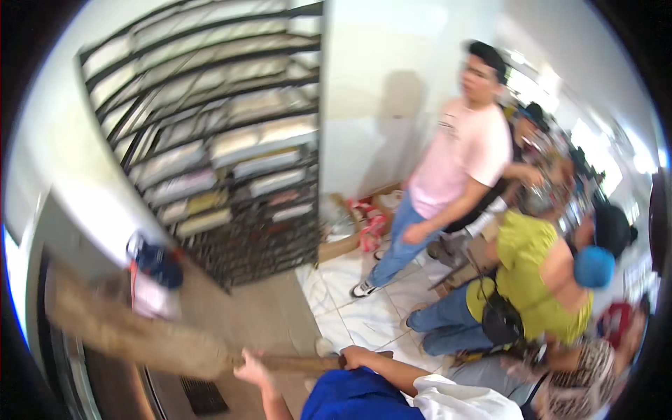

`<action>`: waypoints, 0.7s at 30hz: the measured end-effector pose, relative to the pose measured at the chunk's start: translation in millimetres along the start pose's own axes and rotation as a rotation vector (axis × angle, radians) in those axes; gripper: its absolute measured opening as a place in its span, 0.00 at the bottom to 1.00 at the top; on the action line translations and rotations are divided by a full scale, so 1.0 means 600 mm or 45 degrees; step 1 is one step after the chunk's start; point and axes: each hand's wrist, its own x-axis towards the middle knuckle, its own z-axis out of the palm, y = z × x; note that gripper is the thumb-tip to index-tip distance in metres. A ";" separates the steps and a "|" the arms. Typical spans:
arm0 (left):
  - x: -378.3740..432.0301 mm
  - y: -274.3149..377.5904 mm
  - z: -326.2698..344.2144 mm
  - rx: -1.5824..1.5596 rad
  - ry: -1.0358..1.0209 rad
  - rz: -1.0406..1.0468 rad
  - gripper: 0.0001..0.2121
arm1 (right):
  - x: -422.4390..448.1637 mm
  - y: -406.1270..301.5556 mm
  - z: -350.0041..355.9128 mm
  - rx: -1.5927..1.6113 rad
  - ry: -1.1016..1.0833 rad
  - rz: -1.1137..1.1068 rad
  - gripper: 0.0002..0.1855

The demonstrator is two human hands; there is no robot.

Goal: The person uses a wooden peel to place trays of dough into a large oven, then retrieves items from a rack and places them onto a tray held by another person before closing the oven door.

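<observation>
A long brown tool, seemingly a broom (142,341), stretches out to the left, its broad far end blurred. My left hand (253,369) grips it where the broad part meets the slim handle (299,363). Closer to the handle's end, my right hand (358,357) is closed around it, and a short tip sticks out past the fist. The broad end is held above the floor near the doorway, though its exact height is hard to judge.
Ahead stands a black metal barred gate (236,173) with stacked goods behind it. A dark blue bag (157,265) is by the left wall. A person in a pink shirt (457,152) and several others stand at right. Cartons (338,247) sit against the wall. A dark floor grate (203,395) lies below.
</observation>
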 end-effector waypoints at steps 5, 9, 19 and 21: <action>-0.035 0.062 0.019 -0.081 -0.044 0.335 0.04 | -0.015 -0.045 -0.114 0.565 0.369 -0.196 0.23; -0.040 0.065 0.037 0.029 -0.102 0.353 0.05 | -0.066 -0.069 -0.170 0.784 0.564 -0.509 0.28; -0.173 -0.033 0.099 0.122 -0.176 0.289 0.08 | -0.135 -0.064 -0.124 0.563 0.740 -0.834 0.34; -0.230 -0.034 0.112 0.085 -0.176 0.226 0.08 | -0.126 -0.066 -0.119 0.596 0.680 -0.828 0.32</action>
